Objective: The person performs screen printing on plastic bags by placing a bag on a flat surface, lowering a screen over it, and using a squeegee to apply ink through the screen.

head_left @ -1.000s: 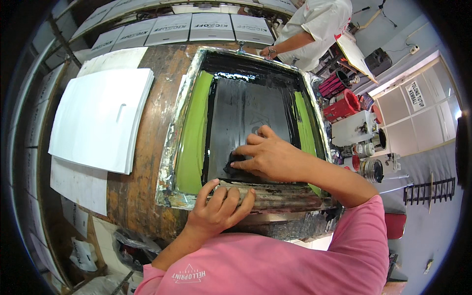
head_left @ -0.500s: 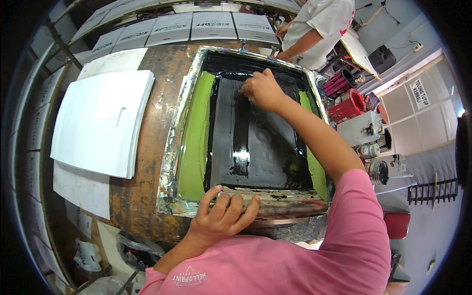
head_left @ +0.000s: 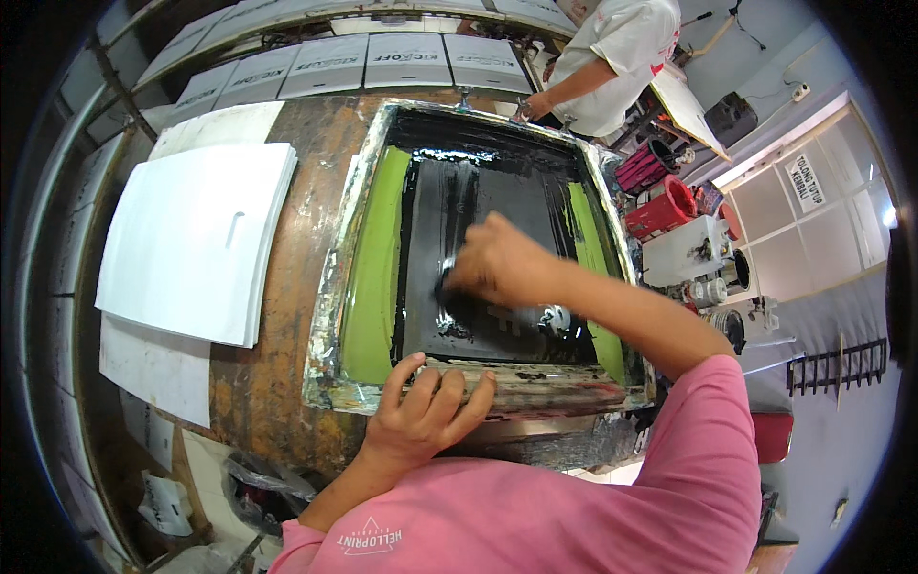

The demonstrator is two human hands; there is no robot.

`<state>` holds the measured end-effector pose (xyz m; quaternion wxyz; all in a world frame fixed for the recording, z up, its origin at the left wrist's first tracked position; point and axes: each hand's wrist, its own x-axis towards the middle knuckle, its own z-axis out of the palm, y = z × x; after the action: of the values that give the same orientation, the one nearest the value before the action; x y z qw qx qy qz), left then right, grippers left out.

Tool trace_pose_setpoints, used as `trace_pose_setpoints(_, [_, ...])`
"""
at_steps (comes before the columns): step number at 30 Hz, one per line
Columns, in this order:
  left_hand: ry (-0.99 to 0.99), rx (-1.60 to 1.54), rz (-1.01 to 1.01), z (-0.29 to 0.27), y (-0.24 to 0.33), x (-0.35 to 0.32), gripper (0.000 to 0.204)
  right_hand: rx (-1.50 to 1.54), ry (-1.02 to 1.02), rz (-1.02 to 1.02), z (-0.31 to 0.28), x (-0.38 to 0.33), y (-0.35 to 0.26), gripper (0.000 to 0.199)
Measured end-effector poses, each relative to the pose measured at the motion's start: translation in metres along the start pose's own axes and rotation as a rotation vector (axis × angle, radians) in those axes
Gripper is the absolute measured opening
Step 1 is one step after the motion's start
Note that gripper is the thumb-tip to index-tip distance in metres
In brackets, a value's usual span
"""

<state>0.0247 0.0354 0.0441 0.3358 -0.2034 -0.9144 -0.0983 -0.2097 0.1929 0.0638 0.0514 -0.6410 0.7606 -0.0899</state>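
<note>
Basically, two bare hands at work over a framed screen (head_left: pixel 334 306) lying on a worn wooden surface (head_left: pixel 253 407). Right hand (head_left: pixel 505 260) is over the middle of the screen, motion-blurred; grip narrow, fingers closed on a small black piece (head_left: pixel 443 287), which sits low on the mesh (head_left: pixel 430 206), left of center; exact shape hard to tell against the ink. Left hand (head_left: pixel 424 411) at the near edge, palm down, grip loose and fairly wide, fingers spread over the wooden near bar (head_left: pixel 545 383) of the frame. Mesh is dark gray with wet, shiny black ink streaks, heaviest at the far end; faint lighter marks near the right hand. Green bands (head_left: pixel 375 277) run along both sides, inside the frame. To the left, on the same surface, a stack of white sheets (head_left: pixel 191 239), slightly uneven at the edges, on top of a larger pale board (head_left: pixel 158 368). Beyond the far edge, white printed panels (head_left: pixel 406 62) in a row on a rack. Far right, a co-worker in a white shirt (head_left: pixel 626 72), one hand near the frame's far corner. Red bucket (head_left: pixel 660 212) and other containers right of the frame.
</note>
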Motion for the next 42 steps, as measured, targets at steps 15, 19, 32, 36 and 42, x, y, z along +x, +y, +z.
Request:
trace_pose_setpoints(15, [-0.003,-0.013,0.018,-0.001,0.000,0.007,0.036,-0.322,0.123,0.484,0.031,0.040,0.168,0.021])
trace_pose_setpoints(19, [-0.014,-0.004,0.019,-0.005,0.001,0.004,0.035,-0.311,0.154,0.426,0.031,0.053,0.174,0.019])
trace_pose_setpoints(32, [-0.049,-0.013,0.020,-0.008,0.003,0.014,0.036,-0.075,-0.138,0.040,-0.028,-0.037,-0.075,0.014])
trace_pose_setpoints(36, [-0.064,-0.059,0.002,-0.014,0.005,0.023,0.069,-0.069,-0.049,0.374,-0.101,-0.085,-0.055,0.023])
trace_pose_setpoints(42, [-0.029,-0.026,-0.002,-0.023,0.011,0.033,0.078,-0.159,0.512,0.687,-0.207,-0.251,-0.147,0.027])
